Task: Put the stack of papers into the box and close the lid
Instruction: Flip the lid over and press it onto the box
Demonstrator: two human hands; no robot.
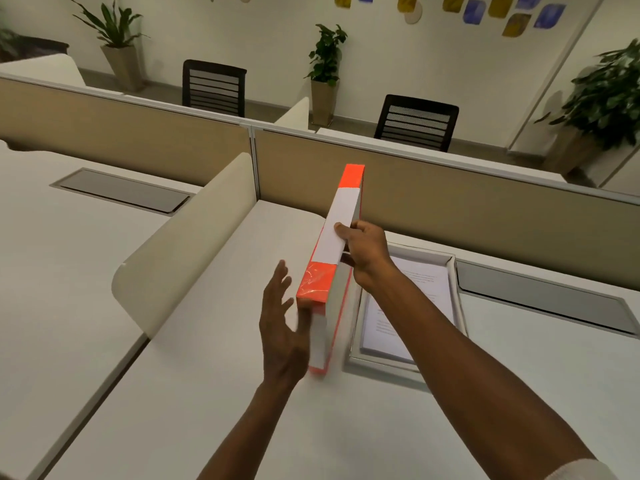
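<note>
Desk (207,393); right hand (363,252) gripping lid (341,226)

papers (420,299) partly hidden by forearm, print seemingly too blurred to read

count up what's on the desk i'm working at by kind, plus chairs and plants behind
lid: 1
box: 1
stack of papers: 1
black chairs: 2
potted plants: 3
total: 8

Dim, warm indoor light is seen throughout. The left hand (280,327) and lid (330,268) are smeared by motion blur. Straight partition lines are bowed at the edges by wide-angle distortion.
</note>
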